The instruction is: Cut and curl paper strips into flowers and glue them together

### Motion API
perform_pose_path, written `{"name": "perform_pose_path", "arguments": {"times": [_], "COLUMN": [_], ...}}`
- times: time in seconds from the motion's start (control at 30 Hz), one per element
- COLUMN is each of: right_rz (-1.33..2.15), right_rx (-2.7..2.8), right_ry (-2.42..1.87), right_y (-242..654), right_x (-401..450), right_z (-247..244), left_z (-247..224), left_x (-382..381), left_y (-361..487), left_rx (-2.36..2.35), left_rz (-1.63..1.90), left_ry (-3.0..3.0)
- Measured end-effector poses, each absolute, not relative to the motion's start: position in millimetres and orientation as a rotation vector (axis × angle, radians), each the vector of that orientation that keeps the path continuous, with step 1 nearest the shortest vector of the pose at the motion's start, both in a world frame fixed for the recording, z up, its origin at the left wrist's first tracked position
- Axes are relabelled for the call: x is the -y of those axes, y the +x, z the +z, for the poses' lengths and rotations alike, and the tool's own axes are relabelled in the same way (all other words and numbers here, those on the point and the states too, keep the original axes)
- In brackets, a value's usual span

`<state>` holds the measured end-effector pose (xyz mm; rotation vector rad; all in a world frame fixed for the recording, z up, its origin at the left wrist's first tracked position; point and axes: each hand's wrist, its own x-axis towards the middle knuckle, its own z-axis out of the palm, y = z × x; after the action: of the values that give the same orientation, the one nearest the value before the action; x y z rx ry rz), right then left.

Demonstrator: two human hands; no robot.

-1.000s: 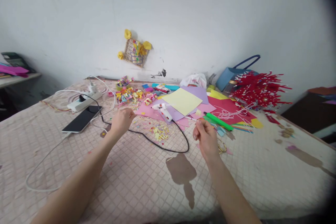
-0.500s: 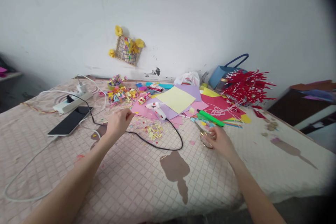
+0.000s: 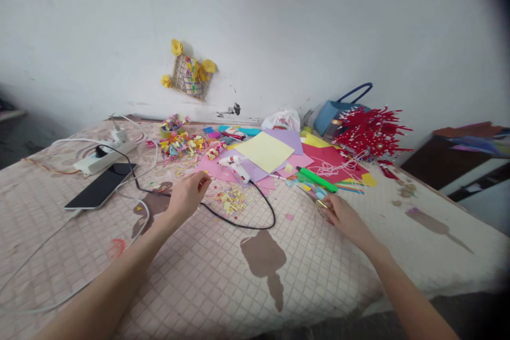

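Note:
My right hand (image 3: 341, 214) is closed on the gold handles of a pair of scissors (image 3: 320, 204), whose blades point up and left over the cloth. My left hand (image 3: 188, 191) is closed in a pinch above the black cord; whatever its fingertips hold is too small to make out. Between and beyond my hands lie a white glue gun (image 3: 240, 170), small yellow paper scraps (image 3: 231, 200) and a pale yellow sheet (image 3: 265, 152) on purple and pink paper. A green pen-shaped tool (image 3: 317, 179) lies just behind the scissors.
A phone (image 3: 101, 187) and a white power strip (image 3: 104, 156) with looping cables are on the left. Red beaded stems (image 3: 369, 133) and a blue bag (image 3: 333, 113) stand at the back right. Curled paper strips (image 3: 181, 145) lie at the back left.
My right hand has closed round the scissors' handles, and they are tilted up more. My left hand has moved slightly right, nearer the yellow scraps. The view has shifted a little.

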<state>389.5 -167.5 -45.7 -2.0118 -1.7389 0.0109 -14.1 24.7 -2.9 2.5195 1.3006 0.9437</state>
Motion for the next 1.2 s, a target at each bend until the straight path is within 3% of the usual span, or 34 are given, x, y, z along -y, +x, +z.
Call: {"name": "perform_pose_path", "arguments": {"times": [0.23, 0.8, 1.2], "right_rz": [-0.053, -0.259, -0.109], "right_rx": [1.775, 1.901, 1.952], "right_ry": [-1.992, -2.220, -2.252], "right_y": [392.5, 396.7, 408.6], "right_x": [157.5, -18.1, -25.7], "right_z": [-28.6, -21.8, -14.8], "left_z": [-10.3, -24.2, -25.7], "left_x": [-20.0, 17.5, 30.3], "left_y": [-7.0, 9.8, 15.2], "left_rx": [-1.138, -0.740, -0.579], "left_rz": [0.970, 0.942, 0.870], "left_ry": [2.528, 2.553, 2.625]}}
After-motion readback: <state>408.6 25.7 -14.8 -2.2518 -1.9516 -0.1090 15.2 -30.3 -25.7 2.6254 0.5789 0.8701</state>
